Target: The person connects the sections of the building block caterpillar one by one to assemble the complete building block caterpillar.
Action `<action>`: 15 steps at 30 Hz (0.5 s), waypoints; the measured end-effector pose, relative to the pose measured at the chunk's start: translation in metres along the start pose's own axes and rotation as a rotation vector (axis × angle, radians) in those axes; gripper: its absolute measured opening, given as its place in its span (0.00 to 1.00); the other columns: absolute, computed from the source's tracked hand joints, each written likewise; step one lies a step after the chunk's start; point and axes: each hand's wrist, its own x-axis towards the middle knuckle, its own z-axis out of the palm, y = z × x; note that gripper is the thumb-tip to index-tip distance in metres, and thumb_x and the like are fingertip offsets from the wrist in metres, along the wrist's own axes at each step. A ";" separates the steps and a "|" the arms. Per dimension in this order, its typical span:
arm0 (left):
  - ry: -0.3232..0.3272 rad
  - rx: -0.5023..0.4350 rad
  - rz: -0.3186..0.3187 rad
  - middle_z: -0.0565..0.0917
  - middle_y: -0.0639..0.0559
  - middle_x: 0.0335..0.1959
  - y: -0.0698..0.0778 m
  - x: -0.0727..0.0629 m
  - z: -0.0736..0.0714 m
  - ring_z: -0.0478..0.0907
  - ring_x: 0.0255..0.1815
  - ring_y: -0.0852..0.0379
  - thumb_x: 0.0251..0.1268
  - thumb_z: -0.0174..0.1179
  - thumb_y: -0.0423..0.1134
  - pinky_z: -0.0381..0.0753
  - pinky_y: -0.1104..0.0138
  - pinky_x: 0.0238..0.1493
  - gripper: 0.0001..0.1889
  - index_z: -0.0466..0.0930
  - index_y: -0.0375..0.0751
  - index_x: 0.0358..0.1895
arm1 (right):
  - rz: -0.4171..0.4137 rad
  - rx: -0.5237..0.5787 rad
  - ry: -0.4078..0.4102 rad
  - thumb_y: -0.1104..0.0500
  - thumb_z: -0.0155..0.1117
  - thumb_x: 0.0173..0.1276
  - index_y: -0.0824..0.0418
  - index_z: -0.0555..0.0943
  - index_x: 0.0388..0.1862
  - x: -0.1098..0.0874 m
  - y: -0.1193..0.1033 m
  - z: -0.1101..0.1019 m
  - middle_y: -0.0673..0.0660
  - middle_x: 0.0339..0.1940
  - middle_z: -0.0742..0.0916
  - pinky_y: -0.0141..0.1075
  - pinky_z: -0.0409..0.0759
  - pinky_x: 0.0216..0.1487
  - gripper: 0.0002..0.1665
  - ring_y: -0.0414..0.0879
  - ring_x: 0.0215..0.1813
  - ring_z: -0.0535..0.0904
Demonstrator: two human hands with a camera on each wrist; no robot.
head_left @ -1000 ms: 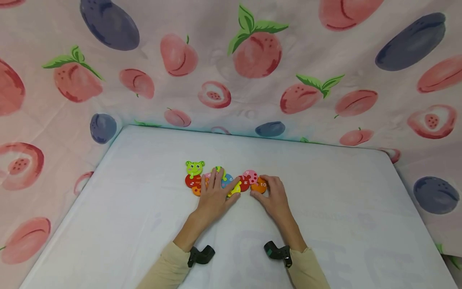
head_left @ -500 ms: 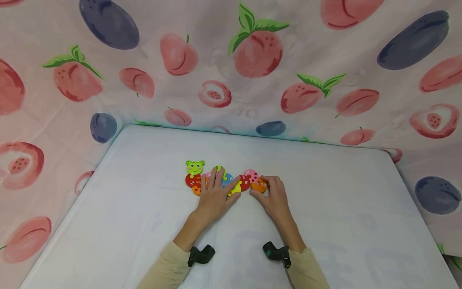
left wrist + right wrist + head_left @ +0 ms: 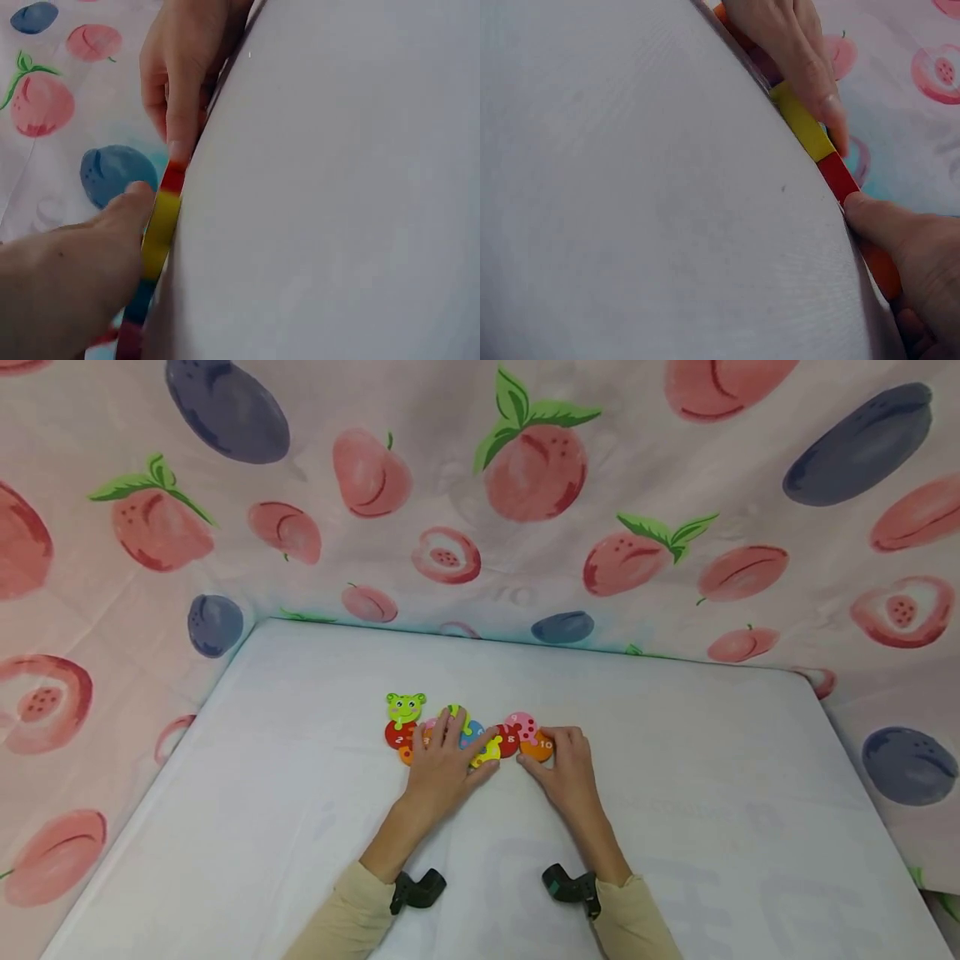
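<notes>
A caterpillar number puzzle of round, bright pieces lies on the table in the head view, its green smiling head piece [image 3: 405, 707] at the left end. My left hand [image 3: 441, 772] rests spread over the middle pieces, hiding parts of them; its thumb lies beside the yellow piece [image 3: 491, 751]. With thumb and fingers, my right hand [image 3: 570, 772] pinches the orange puzzle piece [image 3: 537, 746] marked 10 at the right end. That piece meets the pink piece [image 3: 521, 724] and sits close to the red piece [image 3: 507, 741] marked 8. Both wrist views show the pieces edge-on.
A white cloth covers the table [image 3: 712, 777]. Behind and to the left hangs a fruit-print curtain [image 3: 525, 560], which meets the table's far edge. A black wrist camera [image 3: 418, 889] is strapped at each sleeve cuff.
My right hand has shifted slightly left with the orange piece, which now sits closer against the pink one. My left hand has slid a touch left over the puzzle.
</notes>
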 end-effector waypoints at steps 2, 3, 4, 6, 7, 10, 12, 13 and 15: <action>0.021 0.008 0.011 0.63 0.47 0.74 -0.007 0.001 -0.005 0.57 0.76 0.44 0.67 0.51 0.63 0.58 0.41 0.71 0.30 0.66 0.63 0.71 | 0.008 0.009 0.013 0.51 0.74 0.57 0.65 0.75 0.56 -0.001 0.000 0.001 0.63 0.53 0.76 0.46 0.78 0.55 0.32 0.55 0.55 0.71; 0.027 -0.012 0.006 0.65 0.47 0.73 -0.011 0.001 -0.009 0.59 0.75 0.45 0.67 0.52 0.62 0.60 0.43 0.71 0.29 0.68 0.61 0.70 | 0.016 0.013 0.018 0.51 0.74 0.57 0.65 0.75 0.55 -0.001 0.000 0.001 0.63 0.52 0.76 0.46 0.78 0.54 0.32 0.54 0.54 0.71; 0.033 -0.042 -0.005 0.67 0.48 0.72 -0.016 0.001 -0.013 0.61 0.74 0.46 0.68 0.53 0.60 0.62 0.45 0.71 0.29 0.69 0.58 0.69 | 0.025 0.018 0.025 0.52 0.74 0.56 0.65 0.75 0.54 -0.002 0.000 0.002 0.62 0.52 0.76 0.45 0.78 0.53 0.31 0.54 0.54 0.71; 0.045 -0.102 -0.033 0.69 0.47 0.71 -0.028 0.001 -0.020 0.62 0.74 0.45 0.68 0.54 0.58 0.61 0.45 0.73 0.27 0.71 0.54 0.68 | 0.041 0.013 0.048 0.53 0.74 0.55 0.65 0.76 0.53 -0.003 -0.001 0.002 0.62 0.51 0.77 0.45 0.78 0.52 0.30 0.54 0.53 0.71; 0.040 -0.121 -0.054 0.68 0.46 0.72 -0.035 0.000 -0.023 0.61 0.75 0.44 0.68 0.54 0.57 0.59 0.45 0.74 0.28 0.71 0.52 0.68 | 0.049 0.002 0.060 0.54 0.74 0.54 0.65 0.76 0.53 -0.003 -0.001 0.002 0.62 0.51 0.77 0.45 0.78 0.51 0.30 0.54 0.53 0.71; -0.001 -0.127 -0.105 0.63 0.46 0.75 -0.055 -0.002 -0.030 0.54 0.78 0.43 0.68 0.55 0.58 0.54 0.45 0.76 0.32 0.67 0.49 0.71 | 0.076 -0.022 0.089 0.55 0.72 0.52 0.66 0.76 0.52 -0.004 -0.002 0.002 0.62 0.49 0.78 0.45 0.78 0.51 0.29 0.54 0.52 0.71; -0.059 -0.130 -0.120 0.58 0.47 0.78 -0.065 -0.003 -0.034 0.51 0.80 0.43 0.65 0.55 0.61 0.55 0.46 0.76 0.37 0.62 0.48 0.74 | 0.092 -0.034 0.098 0.55 0.72 0.51 0.66 0.76 0.51 -0.004 -0.001 0.002 0.62 0.49 0.78 0.45 0.77 0.51 0.29 0.54 0.51 0.71; -0.092 -0.145 -0.124 0.56 0.47 0.79 -0.068 -0.004 -0.036 0.49 0.80 0.43 0.63 0.57 0.63 0.57 0.46 0.76 0.41 0.59 0.47 0.75 | 0.102 -0.036 0.100 0.55 0.72 0.51 0.65 0.76 0.51 -0.004 -0.001 0.002 0.62 0.49 0.78 0.45 0.77 0.51 0.29 0.54 0.51 0.71; -0.155 -0.183 -0.125 0.51 0.48 0.80 -0.071 -0.004 -0.040 0.47 0.81 0.44 0.59 0.59 0.65 0.59 0.47 0.75 0.47 0.54 0.45 0.76 | 0.113 -0.030 0.103 0.55 0.72 0.50 0.65 0.75 0.51 -0.004 -0.001 0.001 0.62 0.49 0.78 0.45 0.76 0.52 0.29 0.53 0.51 0.71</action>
